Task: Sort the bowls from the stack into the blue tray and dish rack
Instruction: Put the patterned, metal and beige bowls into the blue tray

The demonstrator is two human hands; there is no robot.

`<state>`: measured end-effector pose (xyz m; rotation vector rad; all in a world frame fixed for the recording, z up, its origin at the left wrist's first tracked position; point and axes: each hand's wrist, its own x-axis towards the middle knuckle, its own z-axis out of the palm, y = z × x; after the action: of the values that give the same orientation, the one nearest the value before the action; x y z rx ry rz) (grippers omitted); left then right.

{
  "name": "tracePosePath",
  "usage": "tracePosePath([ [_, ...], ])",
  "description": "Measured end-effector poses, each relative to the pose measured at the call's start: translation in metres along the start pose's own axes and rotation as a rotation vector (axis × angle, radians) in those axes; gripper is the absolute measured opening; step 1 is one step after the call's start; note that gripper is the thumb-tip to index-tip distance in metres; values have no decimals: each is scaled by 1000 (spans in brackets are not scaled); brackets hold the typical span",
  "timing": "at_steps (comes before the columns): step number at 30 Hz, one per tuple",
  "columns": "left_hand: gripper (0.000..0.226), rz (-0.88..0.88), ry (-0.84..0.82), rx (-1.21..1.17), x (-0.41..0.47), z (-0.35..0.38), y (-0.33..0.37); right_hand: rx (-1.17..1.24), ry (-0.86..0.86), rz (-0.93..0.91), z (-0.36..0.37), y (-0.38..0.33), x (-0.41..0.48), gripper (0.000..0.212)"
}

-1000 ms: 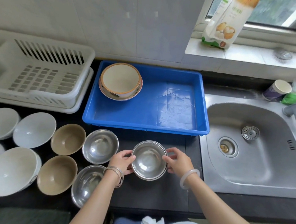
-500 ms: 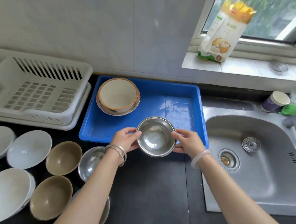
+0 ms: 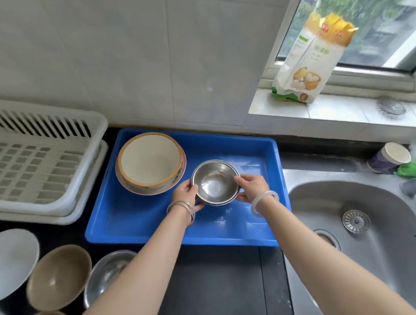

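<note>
Your left hand (image 3: 185,193) and right hand (image 3: 251,187) pinch opposite rims of the small stainless-steel bowls (image 3: 215,182), level over the blue plastic tray (image 3: 137,222), just right of the orange-rimmed ceramic bowl (image 3: 150,160), so there's floor space to set them down.

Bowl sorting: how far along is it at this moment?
Done: an orange-rimmed bowl already sits in the blue tray. In hand: both hands, left and right, hold steel bowls over the tray. Left: white, tan and steel bowls on the counter; the dish rack looks empty.
</note>
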<state>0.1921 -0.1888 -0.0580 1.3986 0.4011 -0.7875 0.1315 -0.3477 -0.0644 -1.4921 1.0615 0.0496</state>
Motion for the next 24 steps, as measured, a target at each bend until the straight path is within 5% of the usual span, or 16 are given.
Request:
tracePosePath([
  [6,37,57,-39,-27,26,7,-7,53,42,14,6,-3,22,34],
  [11,17,82,6,-175,36,12,-13,199,22,59,16,-5,33,33],
  [24,33,138,39,-340,54,28,-7,225,97,5,31,-14,55,27],
])
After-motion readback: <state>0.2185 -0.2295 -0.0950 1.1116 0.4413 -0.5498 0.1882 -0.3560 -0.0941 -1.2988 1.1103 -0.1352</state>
